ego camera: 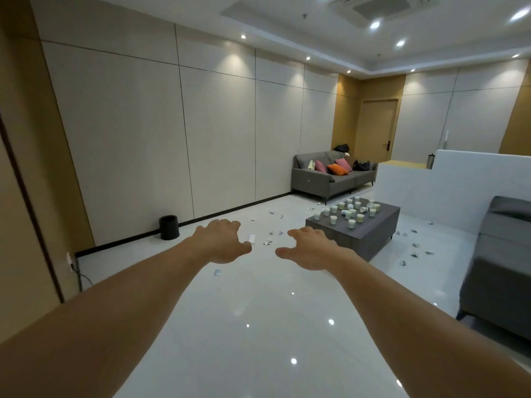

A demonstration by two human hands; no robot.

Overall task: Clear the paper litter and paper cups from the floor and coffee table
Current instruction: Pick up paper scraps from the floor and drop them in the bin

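Hands released, empty — left hand, right hand — open floor below, paper cups reaching coffee table edge

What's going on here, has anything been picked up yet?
A person faces the mess with both arms stretched forward; the left hand and right hand are open and hold nothing. Paper cups, mostly upright, crowd the grey coffee table, and paper litter lies scattered on the white floor around it. A black bin stands by the wall on the left. Clearing looks not yet begun.
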